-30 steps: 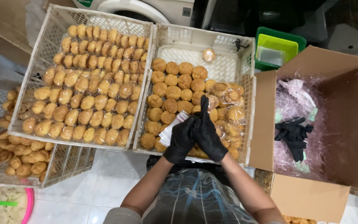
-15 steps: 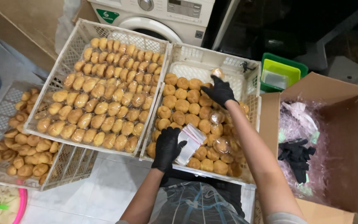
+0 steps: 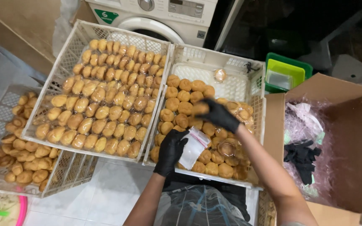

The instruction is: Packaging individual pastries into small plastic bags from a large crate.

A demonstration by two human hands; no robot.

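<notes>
Black-gloved left hand (image 3: 171, 150) gripping clear bag (image 3: 193, 147); right hand (image 3: 218, 115) round one pastry (image 3: 200, 109) above white crate (image 3: 239, 86)

A: Right hand (image 3: 219, 115)? Motion-blurred, and the bun (image 3: 200, 109) at its fingers is a smear; grip unclear.

B: Left hand (image 3: 170, 150) covers part of the clear bag (image 3: 193, 146); can't tell if it's empty.

A: Washing machine (image 3: 156, 14) cut off at the top edge. Far-left crate (image 3: 5, 138) half under the long-bun crate (image 3: 80, 35).

B: Cardboard box (image 3: 336, 125) runs off right; the black bundle (image 3: 302, 157) inside is unidentifiable.
</notes>
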